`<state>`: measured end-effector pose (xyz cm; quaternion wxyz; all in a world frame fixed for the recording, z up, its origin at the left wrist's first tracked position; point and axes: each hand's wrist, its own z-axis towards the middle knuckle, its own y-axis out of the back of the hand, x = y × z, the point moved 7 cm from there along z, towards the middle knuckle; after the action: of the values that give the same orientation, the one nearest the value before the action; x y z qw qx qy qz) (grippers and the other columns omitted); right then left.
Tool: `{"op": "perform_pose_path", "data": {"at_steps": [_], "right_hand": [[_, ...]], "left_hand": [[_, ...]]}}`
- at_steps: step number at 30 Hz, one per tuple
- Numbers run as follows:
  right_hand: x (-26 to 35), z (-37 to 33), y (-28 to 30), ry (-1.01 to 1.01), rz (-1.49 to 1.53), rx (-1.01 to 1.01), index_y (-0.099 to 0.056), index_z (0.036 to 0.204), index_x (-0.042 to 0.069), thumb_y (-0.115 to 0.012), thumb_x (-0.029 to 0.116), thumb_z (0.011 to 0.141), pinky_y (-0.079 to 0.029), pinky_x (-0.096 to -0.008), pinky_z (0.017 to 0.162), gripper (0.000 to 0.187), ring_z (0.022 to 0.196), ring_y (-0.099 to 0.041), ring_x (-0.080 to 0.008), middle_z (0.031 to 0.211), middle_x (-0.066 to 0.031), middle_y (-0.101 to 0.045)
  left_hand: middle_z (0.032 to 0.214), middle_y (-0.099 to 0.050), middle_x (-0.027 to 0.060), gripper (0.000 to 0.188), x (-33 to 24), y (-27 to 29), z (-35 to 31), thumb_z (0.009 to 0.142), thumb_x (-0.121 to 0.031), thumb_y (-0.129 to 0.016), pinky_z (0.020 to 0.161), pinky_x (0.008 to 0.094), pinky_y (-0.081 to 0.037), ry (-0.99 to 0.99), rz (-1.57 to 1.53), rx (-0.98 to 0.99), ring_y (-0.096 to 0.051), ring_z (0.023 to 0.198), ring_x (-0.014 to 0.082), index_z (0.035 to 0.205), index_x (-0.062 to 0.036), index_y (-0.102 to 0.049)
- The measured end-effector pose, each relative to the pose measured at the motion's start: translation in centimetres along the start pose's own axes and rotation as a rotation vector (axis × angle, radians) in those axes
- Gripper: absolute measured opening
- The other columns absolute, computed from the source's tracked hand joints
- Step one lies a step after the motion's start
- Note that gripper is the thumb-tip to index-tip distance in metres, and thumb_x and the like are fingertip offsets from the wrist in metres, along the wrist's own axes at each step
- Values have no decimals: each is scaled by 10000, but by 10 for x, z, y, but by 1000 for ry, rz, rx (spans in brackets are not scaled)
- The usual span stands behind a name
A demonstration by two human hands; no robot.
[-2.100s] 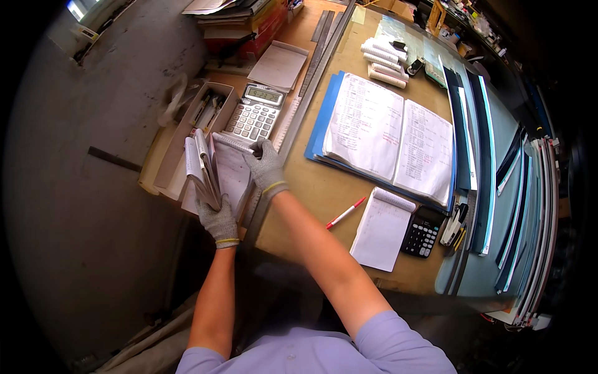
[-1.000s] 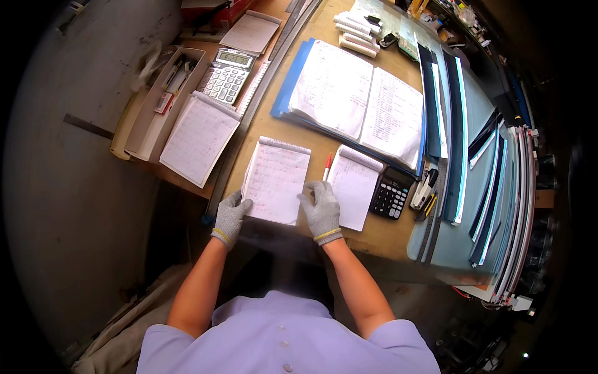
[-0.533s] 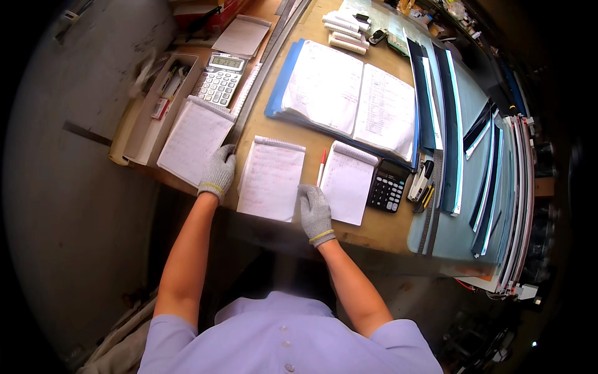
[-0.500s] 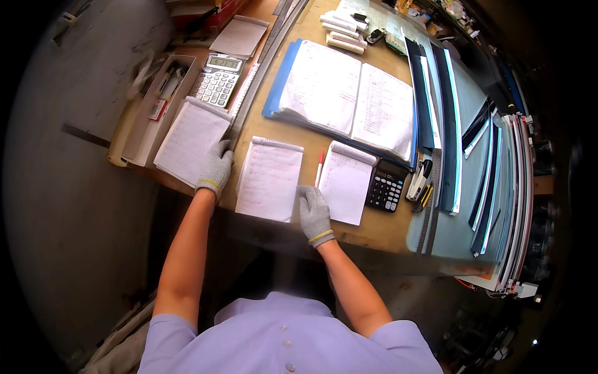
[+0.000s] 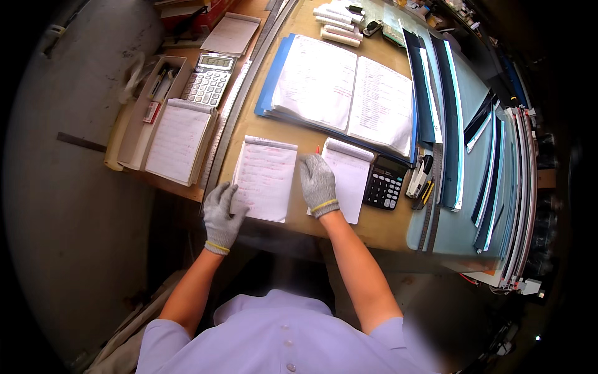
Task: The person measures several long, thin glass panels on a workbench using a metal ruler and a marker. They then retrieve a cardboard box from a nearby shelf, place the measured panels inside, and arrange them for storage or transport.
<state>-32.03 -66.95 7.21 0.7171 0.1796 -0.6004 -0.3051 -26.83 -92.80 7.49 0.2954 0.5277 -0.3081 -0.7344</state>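
Note:
My gloved left hand (image 5: 222,215) is open, fingers apart, at the lower left edge of a notepad (image 5: 266,177) with red handwriting. A second notepad (image 5: 347,181) lies to its right, its left side partly covered by my gloved right hand (image 5: 319,182). The right hand's fingers curl down over a pen (image 5: 317,149); just the red end shows past the glove. The rest of the pen is hidden, and the fingers appear closed on it. Another notepad (image 5: 177,140), thick and written on, rests farther left beside a box.
A white calculator (image 5: 210,80) and an open box (image 5: 140,140) are at left. Beyond the notepads lies an open blue folder (image 5: 274,84) of papers. A black calculator (image 5: 385,184), a stapler (image 5: 418,177) and a yellow cutter (image 5: 427,194) stand at right, near dark strips (image 5: 450,131).
My left hand has left the thick notepad at left and moved right and nearer to the red-written one. That thick notepad now sits farther left. My right hand has moved farther forward, over the pen.

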Motion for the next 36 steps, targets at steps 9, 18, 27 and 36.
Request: {"op": "perform_pose_path", "data": {"at_steps": [9, 18, 27, 36], "right_hand": [[-34, 65, -54, -80, -186, 213, -675, 1159, 80, -611, 164, 887, -510, -438, 931, 292, 1062, -629, -369, 1079, -157, -656], [-41, 1, -69, -437, 584, 222, -599, 1258, -67, -654, 218, 913, -498, -360, 928, 450, 1022, -645, -266, 1105, -190, -695], [-55, -24, -62, -387, 301, 252, -626, 1176, -69, -644, 142, 923, -515, -350, 871, 330, 938, -664, -245, 1037, -183, -709], [-7, 25, -81, -378, 808, 250, -593, 1283, -72, -624, 77, 954, -499, -311, 942, 363, 1040, -631, -177, 1191, -113, -682]], "left_hand": [[1382, -551, 152, 626, 11, -21, -22, 715, -250, -847, 1079, 497, -389, -49, 148, 114, -500, 1262, 384, 1285, -116, -624], [1376, -562, 156, 593, 12, -19, -21, 739, -309, -822, 1069, 500, -394, -49, 181, 86, -518, 1246, 381, 1274, -128, -642], [1335, -561, 212, 660, 18, -4, -26, 801, -292, -779, 1054, 500, -401, -50, 61, -54, -526, 1227, 396, 1332, 18, -537], [1241, -560, 219, 421, 24, -7, -18, 824, -157, -695, 1027, 531, -417, 30, 226, -50, -521, 1198, 428, 1192, 11, -579]]}}
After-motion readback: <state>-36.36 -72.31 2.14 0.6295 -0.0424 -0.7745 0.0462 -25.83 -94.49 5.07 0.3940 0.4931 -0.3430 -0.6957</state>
